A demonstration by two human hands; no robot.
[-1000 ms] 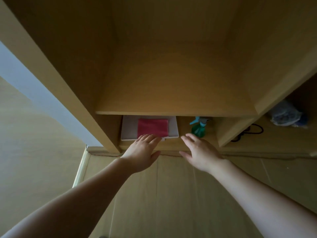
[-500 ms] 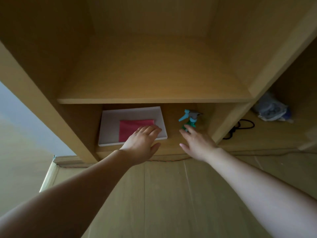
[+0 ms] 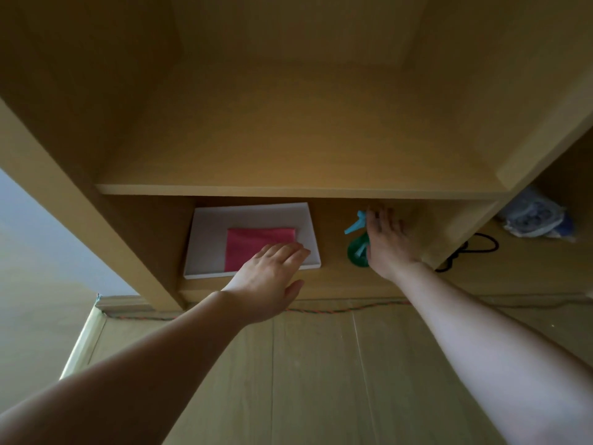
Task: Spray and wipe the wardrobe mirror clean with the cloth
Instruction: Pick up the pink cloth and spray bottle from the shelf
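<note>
My left hand (image 3: 269, 277), fingers flat, empty, over folded red cloth (image 3: 253, 245) on white tray (image 3: 250, 213); right hand (image 3: 386, 242) spread, empty, beside green plastic spray bottle (image 3: 356, 248), low wooden shelf (image 3: 333, 274). Best: pinch cloth edge, wrap bottle neck.

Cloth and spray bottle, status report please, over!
Left hand open, fingers over the pink cloth on the white tray. Right hand open beside the spray bottle, no grip yet. Nothing blocks either.

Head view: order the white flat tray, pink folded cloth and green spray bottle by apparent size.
1. white flat tray
2. pink folded cloth
3. green spray bottle, partly hidden by the right hand, so less certain
</note>
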